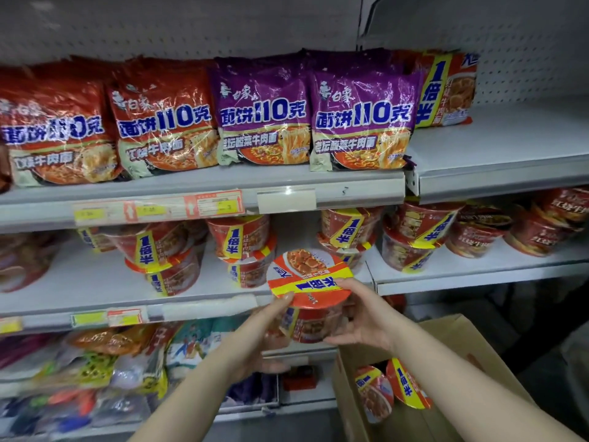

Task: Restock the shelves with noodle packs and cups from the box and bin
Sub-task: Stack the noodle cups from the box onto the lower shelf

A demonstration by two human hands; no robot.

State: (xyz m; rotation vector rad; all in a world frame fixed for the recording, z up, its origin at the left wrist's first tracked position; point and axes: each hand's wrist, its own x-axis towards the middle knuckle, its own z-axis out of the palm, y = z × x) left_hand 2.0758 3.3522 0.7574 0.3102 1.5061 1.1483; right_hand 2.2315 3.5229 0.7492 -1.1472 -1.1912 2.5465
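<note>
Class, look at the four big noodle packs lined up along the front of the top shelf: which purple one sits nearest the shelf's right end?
The right-hand purple pack. The other purple pack sits to its left, beside the two red packs.

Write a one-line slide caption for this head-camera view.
Both hands, left and right, lift a noodle cup from the cardboard box toward the middle shelf.
</note>
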